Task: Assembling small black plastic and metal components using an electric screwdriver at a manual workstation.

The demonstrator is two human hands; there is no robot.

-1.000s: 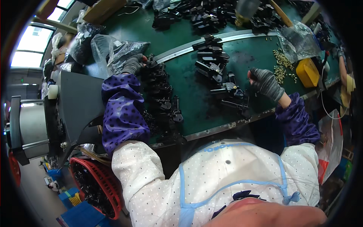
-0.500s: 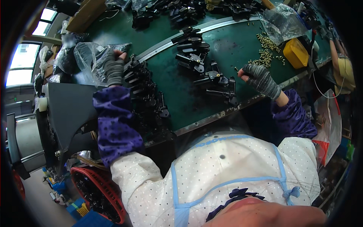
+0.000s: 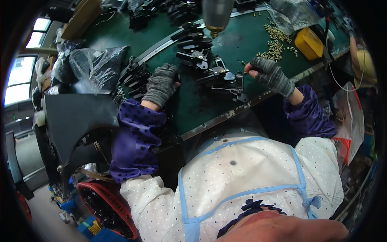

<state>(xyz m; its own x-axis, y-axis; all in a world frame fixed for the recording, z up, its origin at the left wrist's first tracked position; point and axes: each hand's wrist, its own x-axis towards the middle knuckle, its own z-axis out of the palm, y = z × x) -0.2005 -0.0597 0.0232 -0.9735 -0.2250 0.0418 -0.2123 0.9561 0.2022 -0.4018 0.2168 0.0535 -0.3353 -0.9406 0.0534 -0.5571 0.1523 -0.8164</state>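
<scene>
My right hand (image 3: pixel 271 76), in a grey striped fingerless glove, is pinched closed over the green table. A small brass screw (image 3: pixel 243 63) shows right by its fingertips; whether they grip it I cannot tell. My left hand (image 3: pixel 160 85), gloved alike, is bent palm down beside a row of black metal parts (image 3: pixel 135 74). Its thumb shows at the right side, but the other fingertips are hidden. Between my hands lies a line of black hinge-like assemblies (image 3: pixel 219 72) with shiny metal plates. The nearest one (image 3: pixel 227 90) ends close to the table's front edge.
A grey cylindrical tool with a brass tip (image 3: pixel 217 18) hangs above the table. Loose brass screws (image 3: pixel 276 42) lie by a yellow container (image 3: pixel 308 43). Plastic bags (image 3: pixel 98 68) sit at left, above a dark grey panel (image 3: pixel 80 117). A red basket (image 3: pixel 109 201) stands low left.
My left hand has moved right, from the plastic bag to beside the black parts. The hanging tool has come into view at the top. My right hand stays pinched; the whole view has shifted slightly.
</scene>
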